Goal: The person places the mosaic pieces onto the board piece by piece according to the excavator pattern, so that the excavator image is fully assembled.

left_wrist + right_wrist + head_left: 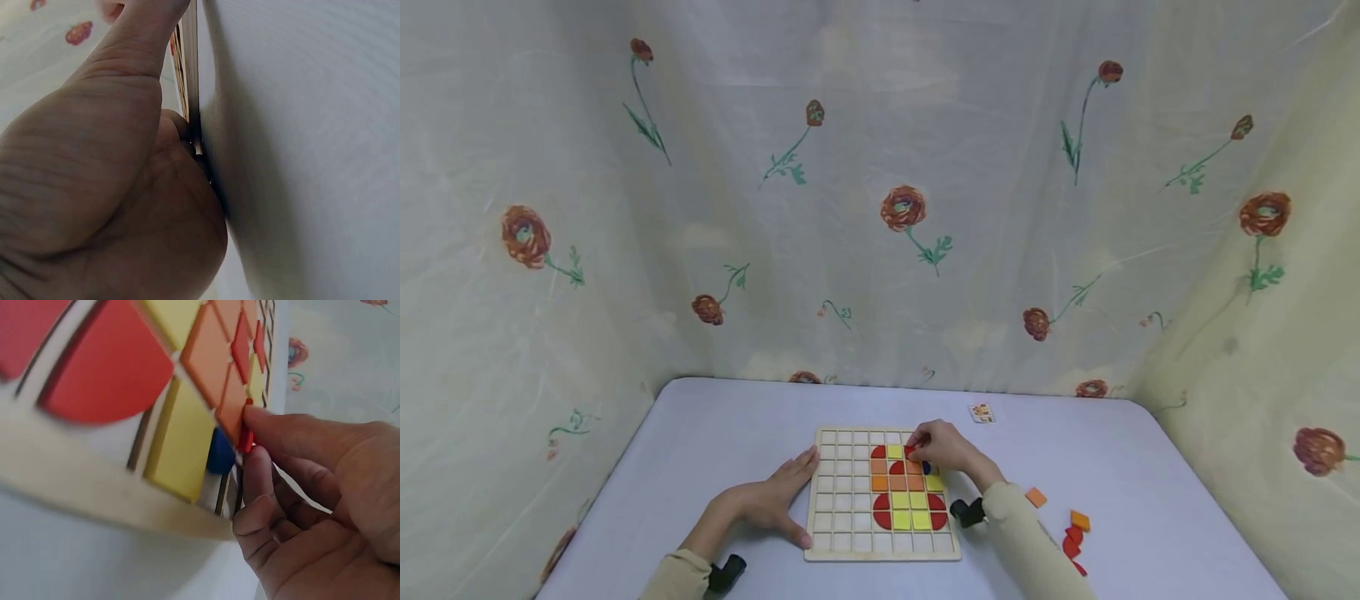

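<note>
A wooden grid board (pixel 880 557) lies on the white table, its right half partly filled with red rounded pieces (pixel 103 369), yellow squares (pixel 900 501), orange squares (pixel 879 483) and a small blue piece (pixel 220 452). My right hand (pixel 946 447) pinches a small red piece (pixel 245 440) between thumb and forefinger over the board's upper right cells. Along the board's left edge rests my left hand (pixel 769 502), its fingers spread and its thumb near the lower corner. In the left wrist view the palm (pixel 169 219) hides most of the board.
Loose orange squares (pixel 1036 497) and several red pieces (pixel 1072 543) lie on the table right of the board, near the right forearm. A small picture card (pixel 981 413) lies beyond the board's upper right corner. A flowered curtain (pixel 850 250) hangs behind the table.
</note>
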Motion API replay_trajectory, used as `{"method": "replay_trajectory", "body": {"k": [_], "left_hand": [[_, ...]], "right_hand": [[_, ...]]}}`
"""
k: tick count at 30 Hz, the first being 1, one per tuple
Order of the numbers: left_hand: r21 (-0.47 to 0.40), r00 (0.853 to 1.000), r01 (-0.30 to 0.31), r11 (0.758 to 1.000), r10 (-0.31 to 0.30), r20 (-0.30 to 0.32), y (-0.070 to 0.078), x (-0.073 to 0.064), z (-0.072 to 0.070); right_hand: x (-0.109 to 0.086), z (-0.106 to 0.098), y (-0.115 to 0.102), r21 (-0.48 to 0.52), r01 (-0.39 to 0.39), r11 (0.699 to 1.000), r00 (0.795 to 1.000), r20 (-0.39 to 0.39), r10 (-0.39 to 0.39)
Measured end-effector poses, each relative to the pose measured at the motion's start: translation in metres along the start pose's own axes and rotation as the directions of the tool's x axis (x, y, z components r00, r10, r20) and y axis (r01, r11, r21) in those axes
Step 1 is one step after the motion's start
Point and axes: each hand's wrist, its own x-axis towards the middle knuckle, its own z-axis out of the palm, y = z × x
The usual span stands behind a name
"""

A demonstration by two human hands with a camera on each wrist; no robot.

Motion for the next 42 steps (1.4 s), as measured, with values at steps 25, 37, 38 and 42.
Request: {"method": "replay_trajectory", "body": {"k": [25, 37, 38, 42], "left_hand": [[-0.011, 1.0, -0.011, 1.0, 0.011, 0.013, 0.001, 0.002, 0.003], [-0.012, 1.0, 0.01, 1.0, -0.01, 0.012, 0.005, 0.001, -0.001], [-0.012, 1.0, 0.008, 1.0, -0.008, 0.012, 0.005, 0.001, -0.001], [-0.006, 1.0, 0.003, 1.0, -0.003, 0.006, 0.006, 0.0, -0.001]], "right_hand": [[-0.003, -0.002, 0.005, 0.054, -0.015, 0.998, 1.0, -0.01, 0.015], [-0.062, -0.039, 0.009, 0.023, -0.082, 0.996, 0.985, -0.15, 0.084], [-0.07, -0.044, 0.011, 0.015, -0.102, 0.995, 0.984, -0.146, 0.103], [-0.099, -0.057, 0.026, -0.026, -0.171, 0.985, 0.976, -0.138, 0.166]]}}
